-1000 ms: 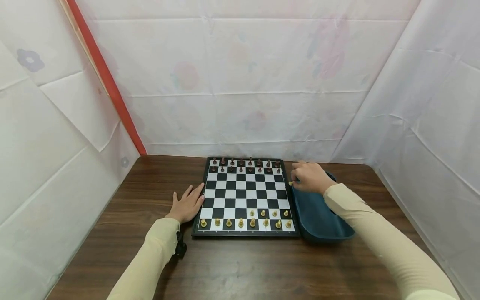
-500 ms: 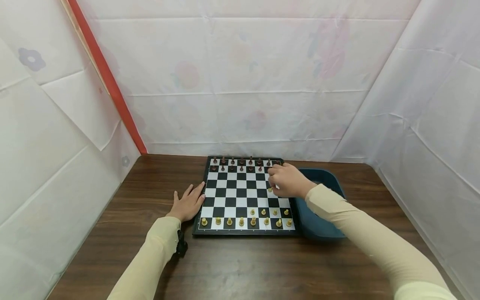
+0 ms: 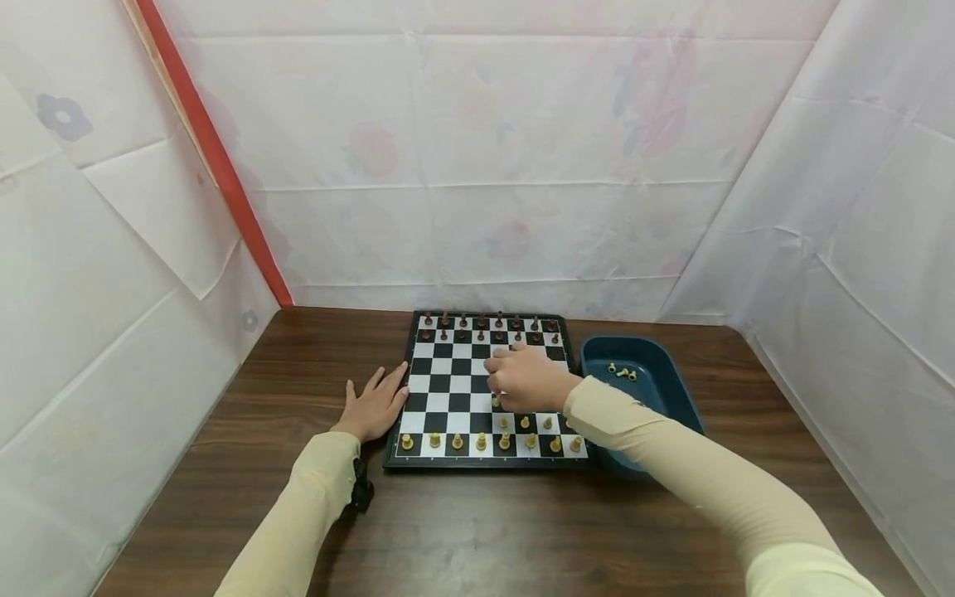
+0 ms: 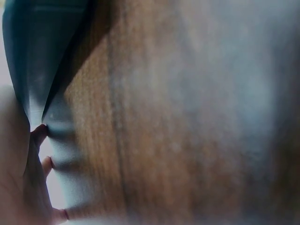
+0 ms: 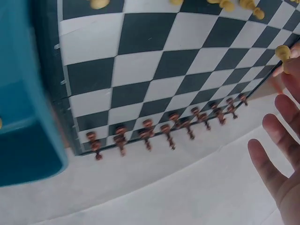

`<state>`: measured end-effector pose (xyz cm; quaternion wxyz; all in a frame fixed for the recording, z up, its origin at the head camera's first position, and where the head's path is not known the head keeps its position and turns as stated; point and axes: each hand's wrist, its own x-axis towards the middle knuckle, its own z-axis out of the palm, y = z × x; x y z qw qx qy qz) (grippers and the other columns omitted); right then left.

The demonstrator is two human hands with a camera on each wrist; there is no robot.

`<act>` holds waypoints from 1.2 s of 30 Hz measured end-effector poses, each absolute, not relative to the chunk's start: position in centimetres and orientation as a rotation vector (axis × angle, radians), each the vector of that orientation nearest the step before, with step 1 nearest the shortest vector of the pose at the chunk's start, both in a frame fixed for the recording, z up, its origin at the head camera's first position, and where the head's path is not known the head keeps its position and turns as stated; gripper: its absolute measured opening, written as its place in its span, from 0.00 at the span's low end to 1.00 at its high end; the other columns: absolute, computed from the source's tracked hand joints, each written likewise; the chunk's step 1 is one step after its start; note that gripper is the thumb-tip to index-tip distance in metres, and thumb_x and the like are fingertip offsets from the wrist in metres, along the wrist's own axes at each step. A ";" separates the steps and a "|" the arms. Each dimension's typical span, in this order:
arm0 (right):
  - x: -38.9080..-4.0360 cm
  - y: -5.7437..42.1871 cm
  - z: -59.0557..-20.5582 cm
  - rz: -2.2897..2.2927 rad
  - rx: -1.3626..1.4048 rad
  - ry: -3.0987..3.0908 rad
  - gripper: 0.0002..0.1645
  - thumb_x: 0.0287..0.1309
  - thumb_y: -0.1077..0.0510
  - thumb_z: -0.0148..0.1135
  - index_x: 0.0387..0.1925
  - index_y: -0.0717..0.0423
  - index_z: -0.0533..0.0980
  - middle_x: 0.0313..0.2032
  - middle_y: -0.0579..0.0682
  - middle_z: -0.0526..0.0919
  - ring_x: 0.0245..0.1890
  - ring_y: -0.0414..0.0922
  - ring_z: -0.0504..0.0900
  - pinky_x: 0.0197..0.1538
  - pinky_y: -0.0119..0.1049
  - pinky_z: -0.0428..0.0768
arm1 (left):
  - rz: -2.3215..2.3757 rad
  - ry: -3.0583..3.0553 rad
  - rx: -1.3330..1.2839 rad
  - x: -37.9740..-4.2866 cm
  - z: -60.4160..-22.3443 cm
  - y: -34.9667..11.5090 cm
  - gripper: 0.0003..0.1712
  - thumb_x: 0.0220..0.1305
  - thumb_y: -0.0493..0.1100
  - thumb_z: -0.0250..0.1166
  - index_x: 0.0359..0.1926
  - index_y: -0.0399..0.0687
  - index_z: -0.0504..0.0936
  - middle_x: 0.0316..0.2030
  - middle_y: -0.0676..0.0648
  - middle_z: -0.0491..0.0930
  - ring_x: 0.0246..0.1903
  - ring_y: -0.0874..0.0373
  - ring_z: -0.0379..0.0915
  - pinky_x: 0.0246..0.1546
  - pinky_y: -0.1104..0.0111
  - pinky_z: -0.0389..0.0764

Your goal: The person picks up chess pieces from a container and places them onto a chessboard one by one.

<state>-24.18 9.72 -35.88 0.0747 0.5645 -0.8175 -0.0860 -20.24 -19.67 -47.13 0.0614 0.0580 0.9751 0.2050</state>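
A black-and-white chessboard (image 3: 448, 403) lies on the table. My left hand (image 3: 373, 402) rests flat at its left edge, fingers spread; its fingertips (image 4: 41, 133) also show in the left wrist view. Over the right half of the board, my right hand (image 3: 530, 377) pinches a cream pawn (image 5: 282, 52) between thumb and forefinger, the other fingers held out. Cream chess pieces (image 3: 458, 442) line the near row, with several cream pawns (image 3: 525, 422) in front of them toward the right. Reddish-brown chess pieces (image 3: 481, 335) fill the two far rows.
A blue plastic bin (image 3: 675, 390) stands against the board's right side, with several cream pawns (image 3: 622, 372) inside. My right forearm passes over its near part. White patterned sheets (image 3: 477, 166) hang behind and beside the brown wooden table (image 3: 477, 531).
My right hand has moved left from the bin's edge to above the board, carrying the cream pawn, and the pawns in the bin have come into view. The left hand has stayed in place.
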 end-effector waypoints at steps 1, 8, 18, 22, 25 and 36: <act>-24.1 9.5 -35.9 -0.264 1.708 -2.444 0.04 0.52 0.54 0.65 0.25 0.44 0.83 0.30 0.41 0.76 0.29 0.40 0.70 0.30 0.34 0.68 | 0.619 2.951 0.176 -20.3 -47.2 -19.6 0.33 0.76 0.55 0.38 0.76 0.51 0.47 0.72 0.43 0.53 0.71 0.41 0.41 0.59 0.33 0.28; -23.4 8.5 -36.9 -0.316 1.765 -2.394 0.06 0.54 0.55 0.63 0.23 0.45 0.82 0.30 0.41 0.76 0.28 0.40 0.70 0.30 0.34 0.69 | 0.602 2.956 0.177 -20.3 -47.2 -19.3 0.33 0.76 0.56 0.38 0.76 0.52 0.47 0.72 0.44 0.52 0.71 0.41 0.40 0.59 0.33 0.27; -22.9 7.7 -38.3 -0.414 1.793 -2.387 0.04 0.50 0.55 0.65 0.27 0.44 0.84 0.32 0.41 0.78 0.32 0.39 0.73 0.31 0.34 0.72 | 0.614 2.952 0.173 -19.9 -47.1 -18.9 0.33 0.76 0.55 0.38 0.76 0.52 0.47 0.72 0.44 0.53 0.71 0.41 0.40 0.60 0.33 0.27; -22.8 7.7 -38.5 -0.437 1.782 -2.399 0.04 0.49 0.55 0.64 0.27 0.44 0.84 0.33 0.41 0.78 0.32 0.39 0.73 0.31 0.33 0.71 | 0.613 2.954 0.172 -19.9 -47.0 -18.8 0.33 0.75 0.56 0.39 0.76 0.51 0.47 0.72 0.43 0.53 0.71 0.41 0.40 0.60 0.33 0.27; -22.7 7.7 -38.6 -0.432 1.774 -2.406 0.04 0.49 0.54 0.64 0.27 0.45 0.84 0.32 0.41 0.78 0.32 0.40 0.73 0.30 0.33 0.71 | 0.617 2.957 0.175 -19.9 -47.0 -18.8 0.33 0.75 0.55 0.39 0.76 0.51 0.47 0.72 0.43 0.54 0.71 0.41 0.41 0.60 0.33 0.27; -22.7 7.4 -38.9 -0.362 1.796 -2.466 0.03 0.50 0.54 0.64 0.26 0.46 0.84 0.33 0.42 0.78 0.33 0.40 0.73 0.33 0.35 0.72 | 0.616 2.950 0.172 -19.9 -46.8 -18.8 0.33 0.76 0.55 0.38 0.76 0.51 0.47 0.72 0.43 0.54 0.71 0.41 0.41 0.60 0.33 0.27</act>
